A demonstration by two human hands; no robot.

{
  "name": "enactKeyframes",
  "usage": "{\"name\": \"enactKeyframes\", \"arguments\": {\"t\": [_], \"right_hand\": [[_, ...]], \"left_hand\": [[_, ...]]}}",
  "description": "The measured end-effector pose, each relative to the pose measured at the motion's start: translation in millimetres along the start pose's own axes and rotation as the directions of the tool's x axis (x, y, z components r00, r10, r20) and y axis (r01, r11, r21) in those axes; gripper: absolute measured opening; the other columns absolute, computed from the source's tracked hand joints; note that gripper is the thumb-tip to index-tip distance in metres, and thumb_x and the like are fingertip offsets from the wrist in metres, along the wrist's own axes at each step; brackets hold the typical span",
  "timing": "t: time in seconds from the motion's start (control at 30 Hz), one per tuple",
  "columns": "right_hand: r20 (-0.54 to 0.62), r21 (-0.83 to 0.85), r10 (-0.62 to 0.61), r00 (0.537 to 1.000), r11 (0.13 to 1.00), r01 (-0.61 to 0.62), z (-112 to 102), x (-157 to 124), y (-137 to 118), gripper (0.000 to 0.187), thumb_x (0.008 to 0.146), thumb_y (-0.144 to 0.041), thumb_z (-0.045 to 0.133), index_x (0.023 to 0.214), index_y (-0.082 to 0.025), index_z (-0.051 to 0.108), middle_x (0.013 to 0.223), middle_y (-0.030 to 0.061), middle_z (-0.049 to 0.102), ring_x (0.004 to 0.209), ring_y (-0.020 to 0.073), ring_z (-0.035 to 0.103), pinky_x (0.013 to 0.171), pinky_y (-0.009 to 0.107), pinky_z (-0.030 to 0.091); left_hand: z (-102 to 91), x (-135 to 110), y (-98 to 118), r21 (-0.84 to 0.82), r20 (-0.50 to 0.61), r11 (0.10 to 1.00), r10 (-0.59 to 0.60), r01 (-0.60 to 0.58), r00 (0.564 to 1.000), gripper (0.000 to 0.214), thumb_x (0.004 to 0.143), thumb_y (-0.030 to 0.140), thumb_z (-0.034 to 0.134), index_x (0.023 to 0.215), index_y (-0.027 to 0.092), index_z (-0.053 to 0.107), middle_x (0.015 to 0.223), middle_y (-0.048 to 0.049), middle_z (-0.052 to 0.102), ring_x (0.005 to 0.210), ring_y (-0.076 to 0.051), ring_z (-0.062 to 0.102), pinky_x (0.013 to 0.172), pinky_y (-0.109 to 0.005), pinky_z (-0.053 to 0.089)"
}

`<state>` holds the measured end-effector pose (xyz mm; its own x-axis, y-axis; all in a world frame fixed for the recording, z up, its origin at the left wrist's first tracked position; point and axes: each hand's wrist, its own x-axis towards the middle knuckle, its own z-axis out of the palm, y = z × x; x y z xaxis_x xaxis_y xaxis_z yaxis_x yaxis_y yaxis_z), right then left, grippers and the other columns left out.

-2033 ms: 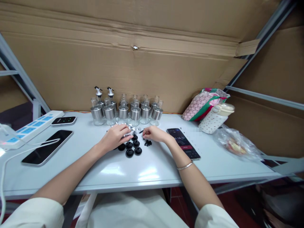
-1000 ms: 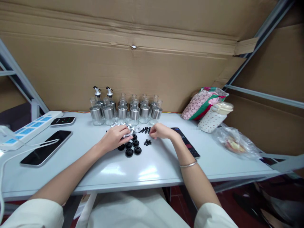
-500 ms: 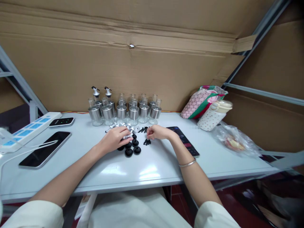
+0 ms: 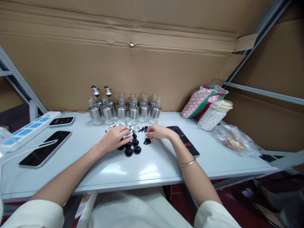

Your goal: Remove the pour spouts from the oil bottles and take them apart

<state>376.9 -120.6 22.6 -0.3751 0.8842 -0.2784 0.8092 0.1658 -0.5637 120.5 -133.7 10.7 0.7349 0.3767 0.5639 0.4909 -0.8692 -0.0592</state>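
My left hand (image 4: 116, 136) is closed around a silver-white pourer spout (image 4: 127, 135), just above the table. Under and beside its fingers lie several round black stoppers (image 4: 136, 149). Behind that hand is a heap of silver-white pourer spouts (image 4: 118, 124). My right hand (image 4: 155, 131) has its fingertips pinched together over several tiny black caps (image 4: 147, 141); whether anything is between them is too small to see. Slim black levers (image 4: 143, 129) lie just left of its fingers.
Glass bottles with steel bands (image 4: 134, 112) stand in rows at the back, two topped with pourers. Phones (image 4: 46, 148) lie to both sides. A power strip (image 4: 30, 129) sits left; a pink bag (image 4: 199, 101), a dotted tumbler (image 4: 212, 117) and a plastic bag (image 4: 235, 141) are right.
My right hand's fingers have shifted slightly above the tiny black caps. My left hand keeps its hold on the spout, almost unmoved.
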Motion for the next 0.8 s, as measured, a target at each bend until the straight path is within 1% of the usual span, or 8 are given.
{"name": "enactKeyframes", "arguments": {"t": [0.1,0.2,0.37,0.47,0.63,0.8], "right_hand": [[0.018,0.007,0.040,0.999,0.999,-0.040,0.9,-0.4,-1.4,0.018,0.083,-0.024,0.052,0.067,-0.015,0.054,0.062,0.0018,0.062,0.054,0.0103,0.056,0.056,0.022,0.043],[0.045,0.015,0.061,0.997,0.998,-0.061,1.8,-0.3,-2.7,0.018,0.081,-0.024,0.056,0.066,-0.015,0.054,0.061,0.0022,0.063,0.052,0.0105,0.057,0.054,0.022,0.043],[0.043,0.014,0.029,0.999,0.999,-0.030,1.4,0.2,-2.4,0.013,0.079,-0.016,0.057,0.066,-0.014,0.058,0.059,0.0022,0.063,0.054,0.0104,0.058,0.055,0.020,0.043],[0.045,0.018,0.025,0.999,1.000,-0.025,1.3,0.9,-0.7,0.011,0.079,-0.014,0.055,0.069,-0.013,0.059,0.061,0.0026,0.064,0.055,0.0103,0.059,0.056,0.020,0.044],[0.046,0.027,0.000,0.999,1.000,-0.001,2.7,2.9,2.2,0.009,0.080,-0.017,0.054,0.074,-0.013,0.060,0.063,0.0018,0.064,0.057,0.0109,0.060,0.057,0.020,0.044],[0.041,0.019,-0.037,0.998,0.999,0.036,4.1,3.5,1.2,0.011,0.078,-0.022,0.058,0.070,-0.015,0.060,0.057,-0.0012,0.060,0.055,0.0109,0.058,0.057,0.021,0.042]], "left_hand": [[-0.2,0.4,0.4,-0.004,-0.008,1.000,0.009,-0.009,1.000,0.030,0.095,0.036,0.040,0.084,0.015,0.058,0.080,-0.0053,0.063,0.070,-0.015,0.059,0.065,-0.025,0.044],[-0.2,0.5,0.5,-0.008,-0.012,1.000,0.017,-0.017,1.000,0.029,0.095,0.035,0.040,0.083,0.015,0.057,0.079,-0.0051,0.062,0.069,-0.015,0.059,0.063,-0.024,0.044],[1.4,-0.6,-1.2,-0.013,0.000,1.000,0.011,-0.011,1.000,0.028,0.095,0.035,0.042,0.084,0.015,0.058,0.081,-0.0052,0.063,0.071,-0.015,0.059,0.065,-0.024,0.043],[2.5,-1.4,-2.5,-0.012,0.012,1.000,0.000,0.000,1.000,0.027,0.095,0.035,0.042,0.085,0.015,0.058,0.082,-0.0056,0.063,0.072,-0.015,0.059,0.066,-0.025,0.044],[2.1,-1.2,-2.4,-0.014,0.015,1.000,0.004,-0.004,1.000,0.029,0.095,0.036,0.041,0.085,0.015,0.058,0.082,-0.0058,0.063,0.073,-0.015,0.059,0.067,-0.025,0.043],[1.0,-0.6,-1.5,-0.024,0.015,1.000,0.000,0.000,1.000,0.029,0.095,0.036,0.041,0.084,0.015,0.058,0.081,-0.0056,0.062,0.071,-0.015,0.058,0.066,-0.025,0.043]]}}
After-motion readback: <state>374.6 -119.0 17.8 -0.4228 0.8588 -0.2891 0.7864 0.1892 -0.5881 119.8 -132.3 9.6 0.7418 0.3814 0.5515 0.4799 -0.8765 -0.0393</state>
